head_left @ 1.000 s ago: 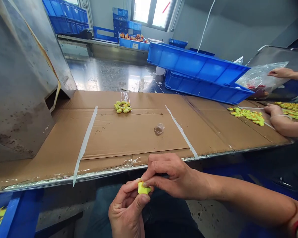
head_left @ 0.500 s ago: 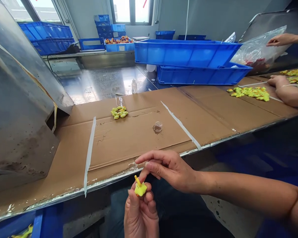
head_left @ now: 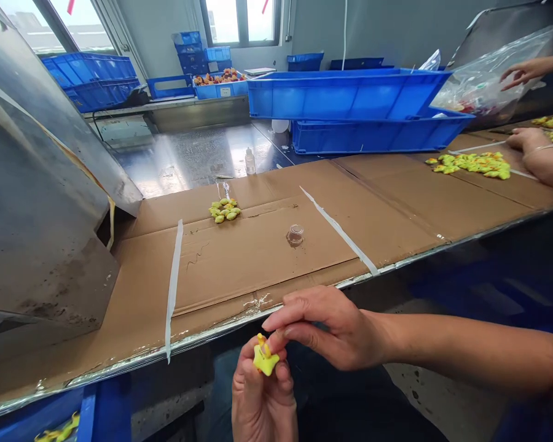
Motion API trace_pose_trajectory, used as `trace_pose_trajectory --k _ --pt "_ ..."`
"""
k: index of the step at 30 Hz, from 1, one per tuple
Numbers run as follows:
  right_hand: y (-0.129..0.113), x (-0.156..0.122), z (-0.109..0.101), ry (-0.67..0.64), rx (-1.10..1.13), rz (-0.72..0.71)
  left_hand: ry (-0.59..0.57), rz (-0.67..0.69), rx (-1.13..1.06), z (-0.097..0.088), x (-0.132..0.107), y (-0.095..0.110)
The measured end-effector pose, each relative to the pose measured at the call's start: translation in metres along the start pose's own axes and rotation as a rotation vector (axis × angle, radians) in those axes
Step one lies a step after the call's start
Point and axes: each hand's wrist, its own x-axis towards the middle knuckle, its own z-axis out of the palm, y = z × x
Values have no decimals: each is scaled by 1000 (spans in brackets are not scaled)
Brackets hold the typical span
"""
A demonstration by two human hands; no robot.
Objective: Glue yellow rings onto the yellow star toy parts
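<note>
My left hand (head_left: 262, 399) is raised below the table edge, its fingers closed on a small yellow toy piece (head_left: 264, 358) with an orange bit on top. My right hand (head_left: 325, 328) reaches in from the right, its thumb and fingertips pinched together right at the top of the yellow piece. A small pile of like yellow-green pieces (head_left: 225, 210) lies farther back on the cardboard-covered table (head_left: 239, 258). A small clear cup (head_left: 295, 234) stands on the cardboard in front of me.
A grey metal chute (head_left: 41, 202) stands at the left. Stacked blue crates (head_left: 359, 110) sit at the back right. Another person's arm (head_left: 541, 161) rests by a spread of yellow-green pieces (head_left: 474, 164); another hand (head_left: 520, 70) holds a clear plastic bag (head_left: 483, 80).
My left hand turned upright with the yellow piece raised. My right hand drew off it half a second ago and is back at its top. The view shifted slightly.
</note>
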Motion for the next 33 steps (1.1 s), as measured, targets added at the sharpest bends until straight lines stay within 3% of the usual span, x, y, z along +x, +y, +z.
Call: trace_pose_trajectory --k 3,6,8,10,16,22,28,33 --pt "2 -5 4 98 154 85 79 338 166 8 0 2" --pt "3 -17 9 253 96 143 150 718 406 6 1 1" --pt "3 -26 12 254 3 74 162 946 588 -1 1 -1" --pt "4 -33 15 188 -57 -18 157 1053 719 -9 1 -4" --pt "6 -40 21 69 -180 -141 154 1108 735 -20 4 -10" --pt "11 -42 31 127 -228 -238 -63 1187 846 -25 5 -8" --pt "13 -46 32 125 -229 -172 -5 1179 916 -20 0 -7" --pt "6 -43 27 47 -290 -120 35 1134 967 -20 -6 -6"
